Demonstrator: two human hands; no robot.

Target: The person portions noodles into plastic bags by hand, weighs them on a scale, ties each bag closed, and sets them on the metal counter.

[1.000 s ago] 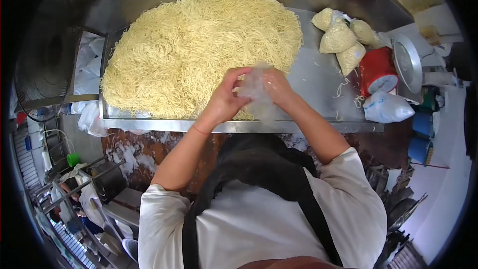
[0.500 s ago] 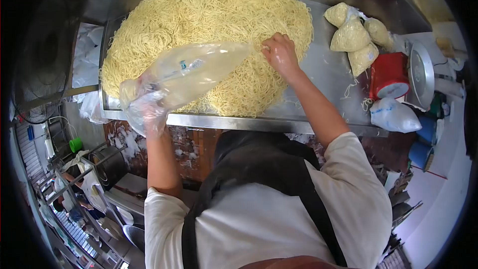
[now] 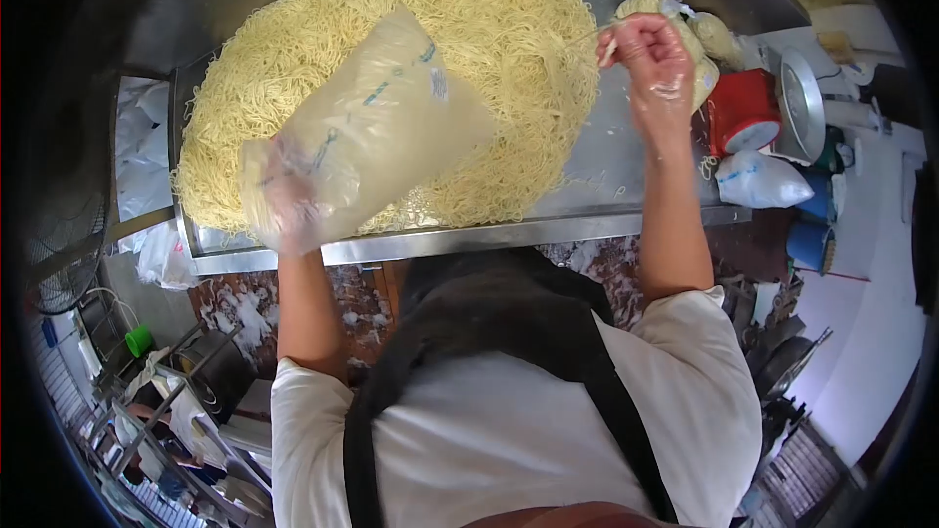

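A wide heap of pale yellow noodles (image 3: pixel 509 68) is spread over the metal table. My left hand (image 3: pixel 291 200) shows blurred through the film of a clear plastic bag (image 3: pixel 391 122) with blue print, gripping it near its lower left end. The bag is puffed out and lies at a slant above the noodles. Off the heap's right edge, my right hand (image 3: pixel 657 59) is raised, its fingers curled into a pinch. A thin pale strand, apparently a noodle, runs from these fingers toward the heap.
Filled noodle bags (image 3: pixel 719 39) lie behind my right hand. Farther right stand a red scale (image 3: pixel 736 108) with a round metal pan (image 3: pixel 802 103) and a white plastic bag (image 3: pixel 763 179). A raised metal rim (image 3: pixel 469 237) runs along the table's near edge.
My right hand has moved right and up, away from the noodle heap and the bag's end. The bag has swung upward and puffed out wider in my left hand. The view has shifted slightly.
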